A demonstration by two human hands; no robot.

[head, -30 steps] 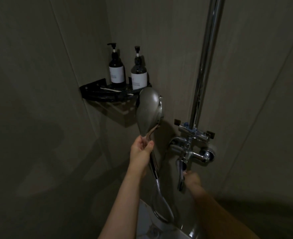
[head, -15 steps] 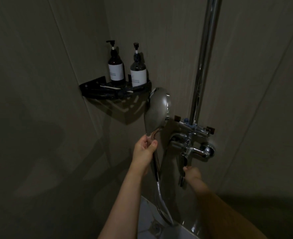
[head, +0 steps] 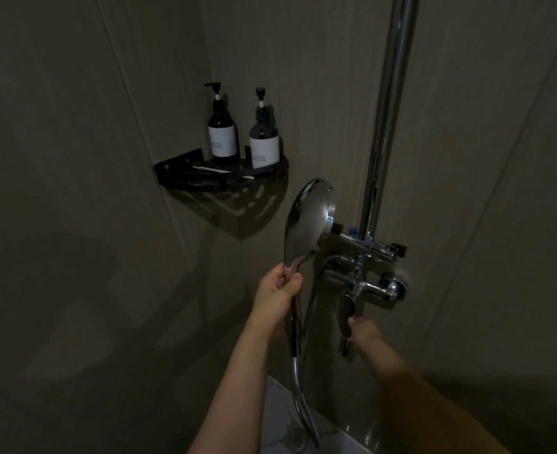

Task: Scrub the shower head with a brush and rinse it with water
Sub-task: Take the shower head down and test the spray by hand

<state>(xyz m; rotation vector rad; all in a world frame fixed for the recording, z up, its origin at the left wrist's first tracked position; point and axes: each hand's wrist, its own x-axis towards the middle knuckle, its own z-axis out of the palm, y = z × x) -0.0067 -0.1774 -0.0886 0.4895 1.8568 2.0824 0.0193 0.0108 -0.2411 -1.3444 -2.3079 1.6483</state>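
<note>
You hold the shower head (head: 308,224) up in your left hand (head: 278,294). Your fingers wrap tight round the top of its handle, just under the round part. Your right hand (head: 363,332) is low down at the tap lever (head: 345,314) and grips its end, w/ fingers curled on it.

This looks like the rinse step, abt to turn water on. No water shows yet, and no brush is in view.

To do it well:
- Move the lever slow, a bit at a time, so water doesn't burst out.
- The spray face points away from you, toward the tap and wall. Tip it down to the floor so it won't splash back.
- Keep your left grip firm; the handle is smooth and shiny and will get slippy when wet.
- Let the hose (head: 300,398) hang loose, no kinks.

How the shower head looks: shiny silver, round, like a big spoon. You see its back. It sits right beside the tap body (head: 365,267), near the tall silver pipe (head: 388,109), below the black corner shelf (head: 218,178) w/ 2 dark pump bottles (head: 223,132). Too dark to tell if it's clean.
</note>
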